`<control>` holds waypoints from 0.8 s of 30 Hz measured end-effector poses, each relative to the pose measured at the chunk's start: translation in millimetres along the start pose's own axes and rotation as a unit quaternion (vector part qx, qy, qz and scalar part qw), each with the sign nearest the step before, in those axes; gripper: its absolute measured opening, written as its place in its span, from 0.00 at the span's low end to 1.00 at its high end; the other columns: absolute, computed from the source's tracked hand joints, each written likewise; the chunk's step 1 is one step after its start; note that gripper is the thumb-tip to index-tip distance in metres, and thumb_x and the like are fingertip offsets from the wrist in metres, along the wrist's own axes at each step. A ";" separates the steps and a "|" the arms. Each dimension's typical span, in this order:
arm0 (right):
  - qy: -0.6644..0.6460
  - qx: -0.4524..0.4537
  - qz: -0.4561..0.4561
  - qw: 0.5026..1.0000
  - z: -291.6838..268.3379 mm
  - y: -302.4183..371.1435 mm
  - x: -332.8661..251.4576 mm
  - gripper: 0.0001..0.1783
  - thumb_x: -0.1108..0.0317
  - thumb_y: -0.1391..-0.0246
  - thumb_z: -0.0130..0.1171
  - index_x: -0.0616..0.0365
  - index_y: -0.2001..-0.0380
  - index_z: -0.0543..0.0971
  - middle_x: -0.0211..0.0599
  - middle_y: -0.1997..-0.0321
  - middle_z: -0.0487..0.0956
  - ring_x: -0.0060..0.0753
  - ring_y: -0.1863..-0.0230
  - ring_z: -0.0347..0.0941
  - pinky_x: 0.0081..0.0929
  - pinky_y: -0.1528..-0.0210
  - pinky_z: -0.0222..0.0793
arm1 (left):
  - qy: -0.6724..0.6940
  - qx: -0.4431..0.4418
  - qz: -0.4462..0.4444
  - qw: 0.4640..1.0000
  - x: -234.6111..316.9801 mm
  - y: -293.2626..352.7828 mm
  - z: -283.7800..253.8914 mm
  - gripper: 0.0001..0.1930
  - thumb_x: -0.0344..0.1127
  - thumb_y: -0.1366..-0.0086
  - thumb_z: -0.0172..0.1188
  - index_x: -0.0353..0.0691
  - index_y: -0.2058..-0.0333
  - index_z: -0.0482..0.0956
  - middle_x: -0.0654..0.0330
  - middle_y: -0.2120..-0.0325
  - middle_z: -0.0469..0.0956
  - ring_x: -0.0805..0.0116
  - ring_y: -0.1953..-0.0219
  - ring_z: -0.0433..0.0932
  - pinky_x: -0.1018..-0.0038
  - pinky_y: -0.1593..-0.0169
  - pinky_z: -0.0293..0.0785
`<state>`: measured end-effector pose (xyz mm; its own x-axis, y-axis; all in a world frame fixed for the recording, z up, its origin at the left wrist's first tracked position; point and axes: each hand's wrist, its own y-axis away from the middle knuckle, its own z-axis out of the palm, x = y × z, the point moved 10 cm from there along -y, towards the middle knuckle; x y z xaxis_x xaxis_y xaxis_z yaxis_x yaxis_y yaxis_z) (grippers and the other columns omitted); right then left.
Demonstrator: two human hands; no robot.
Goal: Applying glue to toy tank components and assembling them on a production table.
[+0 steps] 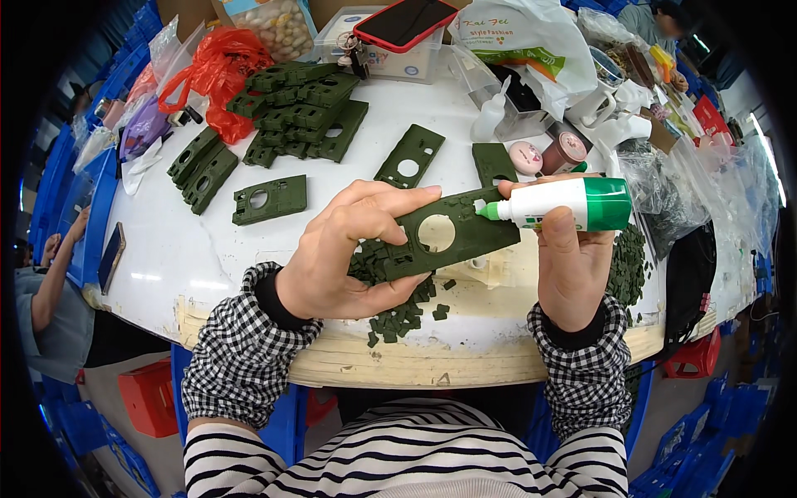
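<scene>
My left hand (344,249) grips a dark green plastic model hull plate (477,222) with a large round hole, holding it above the table by its left end. In my right hand (571,274) is a white and green glue bottle (569,204), lying sideways. Its green nozzle tip touches or nearly touches the plate's upper right part, by a small opening. Beneath my hands lies a heap of small dark green pieces (397,322), partly hidden. Just beyond the held plate rest two similar parts, one a green plate with a round hole (409,155), the other a partly covered plate (491,162).
Stacked green hull parts (303,112) fill the back left, with more green parts (270,199) nearer. A red-cased phone (405,23) sits on a clear box. Right are a squeeze bottle (490,114), plastic bags (664,195) and another green heap (628,266). A co-worker's arm (60,267) shows at left.
</scene>
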<state>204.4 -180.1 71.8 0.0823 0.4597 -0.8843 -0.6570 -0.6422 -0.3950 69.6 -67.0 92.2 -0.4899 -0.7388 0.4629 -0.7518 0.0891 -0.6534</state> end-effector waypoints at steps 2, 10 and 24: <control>0.008 -0.008 0.005 1.000 1.0 0.1 -0.2 0.16 0.63 0.41 0.57 0.62 0.56 0.71 0.38 0.58 0.76 0.45 0.52 0.76 0.40 0.48 0.70 | -0.002 0.000 0.001 1.000 0.2 0.1 -0.3 0.28 0.25 0.51 0.68 0.45 0.60 0.56 0.37 0.50 0.72 0.55 0.57 0.73 0.63 0.51 0.65; -0.006 0.000 0.016 1.000 -3.6 0.1 4.6 0.17 0.60 0.39 0.52 0.63 0.56 0.70 0.40 0.57 0.76 0.45 0.52 0.75 0.39 0.48 0.71 | 0.005 0.001 0.009 1.000 0.1 0.2 -0.4 0.29 0.23 0.51 0.67 0.44 0.58 0.56 0.37 0.50 0.72 0.55 0.56 0.73 0.64 0.50 0.66; -0.197 0.096 0.152 0.964 -17.1 1.0 28.7 0.23 0.55 0.37 0.50 0.56 0.45 0.63 0.36 0.53 0.75 0.36 0.54 0.76 0.34 0.49 0.71 | 0.510 0.148 -0.304 0.791 -78.0 28.7 11.9 0.36 0.41 0.44 0.67 0.38 0.41 0.59 0.51 0.45 0.67 0.62 0.44 0.69 0.62 0.39 0.63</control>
<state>218.9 -178.0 41.8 -0.4020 0.4889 -0.7742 -0.7350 -0.6765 -0.0456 91.5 -14.8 30.1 -0.2935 0.3508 0.8893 -0.9225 -0.3480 -0.1672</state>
